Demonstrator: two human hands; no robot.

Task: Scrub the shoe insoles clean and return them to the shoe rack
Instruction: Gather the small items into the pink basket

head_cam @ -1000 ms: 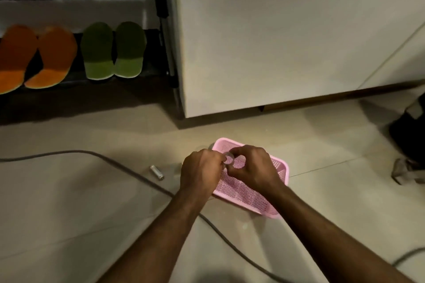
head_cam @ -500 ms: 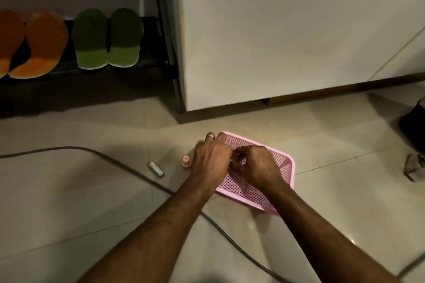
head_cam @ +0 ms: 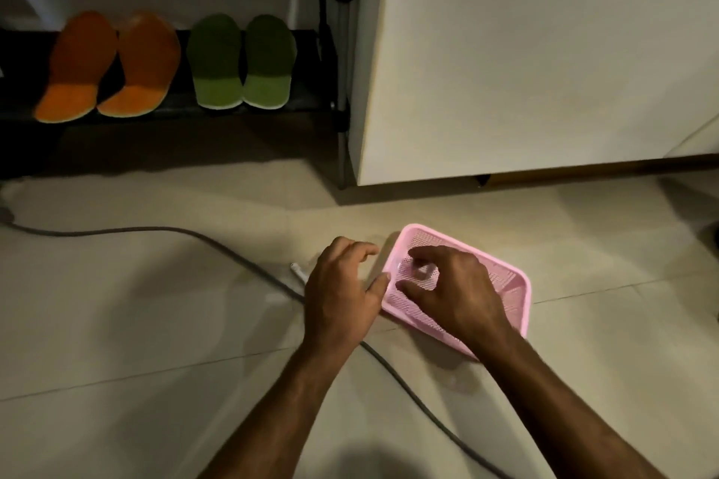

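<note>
Insoles: orange pair [head_cam: 109,66] and green pair [head_cam: 241,62] lie side by side on the shoe rack [head_cam: 338,51] shelf.
Basket: pink mesh basket [head_cam: 505,284] on the floor.
Left hand [head_cam: 342,296]: fingers loosely spread, empty, thumb touching the basket rim.
Right hand [head_cam: 455,292]: over the basket, fingers curled; grip unclear.
Cable [head_cam: 155,231]: crosses the floor.

Dim, soft, wide-angle edge warp

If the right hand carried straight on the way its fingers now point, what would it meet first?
Probably the pink basket: the right hand is curled over it, fingers angled down and left toward the mesh floor. A small pale object sits between the fingertips, too blurred to name; depth is unclear.
</note>
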